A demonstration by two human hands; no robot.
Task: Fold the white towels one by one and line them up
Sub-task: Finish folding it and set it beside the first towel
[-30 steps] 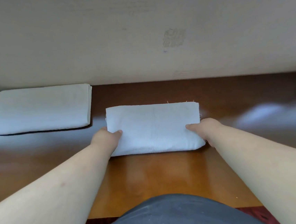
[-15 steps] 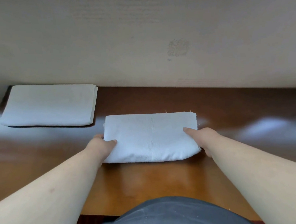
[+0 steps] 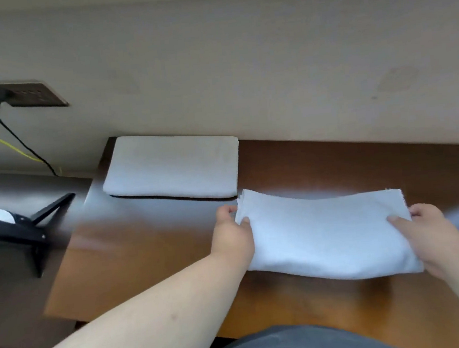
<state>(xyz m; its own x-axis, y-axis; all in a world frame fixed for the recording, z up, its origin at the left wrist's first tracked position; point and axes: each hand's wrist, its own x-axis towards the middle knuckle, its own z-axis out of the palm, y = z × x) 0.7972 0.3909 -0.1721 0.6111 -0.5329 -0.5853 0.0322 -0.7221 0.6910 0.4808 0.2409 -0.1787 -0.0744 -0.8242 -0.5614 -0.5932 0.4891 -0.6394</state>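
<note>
Gripping the folded towel point(image 3: 324, 237), both hands point(image 3: 233, 236) seemingly hide fingers underneath.

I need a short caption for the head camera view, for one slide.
Both hands, left and right, grip a folded white towel by its ends beside another folded towel on the wooden table.

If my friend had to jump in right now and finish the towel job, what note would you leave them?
Left hand: grips the left end of the folded towel, thumb on top.
Right hand: grips its right end.
The towel sags between the hands, just above or on the wooden table; I cannot tell which.
Done: one folded towel at the wall lies at the table's back left corner; the held one is folded too.
Left: set the held towel down in line beside the first. No more towels show in this view.
</note>
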